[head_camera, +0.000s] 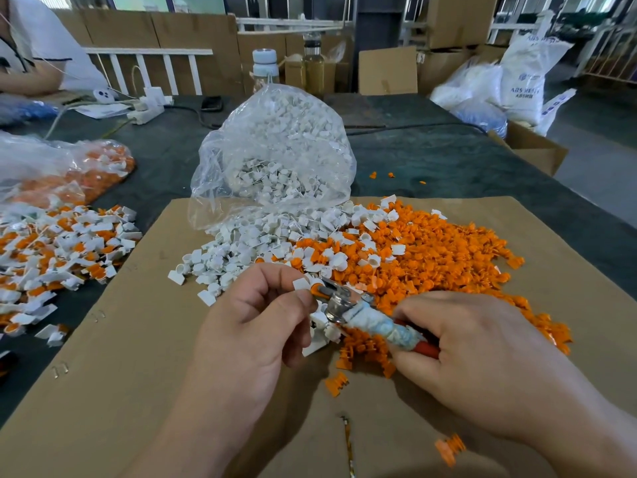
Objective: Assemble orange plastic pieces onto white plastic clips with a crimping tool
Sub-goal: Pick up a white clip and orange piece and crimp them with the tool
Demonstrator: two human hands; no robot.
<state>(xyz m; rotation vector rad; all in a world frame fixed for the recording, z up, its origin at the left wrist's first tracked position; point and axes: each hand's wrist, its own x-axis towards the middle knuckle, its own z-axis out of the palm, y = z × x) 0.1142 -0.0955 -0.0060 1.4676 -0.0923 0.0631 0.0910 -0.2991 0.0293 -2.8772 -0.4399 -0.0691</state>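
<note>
On cardboard (pixel 138 339): two hands (pixel 255 326) (pixel 482 360), one crimping tool (pixel 374 320)

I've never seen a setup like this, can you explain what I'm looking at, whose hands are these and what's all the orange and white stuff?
No machine here: this single picture comes from a camera worn on a person's head, looking down at their own bare hands. The left hand pinches a white clip with an orange piece at the tip of the crimping tool, which the right hand grips by its handles. On the cardboard sheet lie loose white clips, at the mouth of a clear bag, and a heap of orange pieces.
</note>
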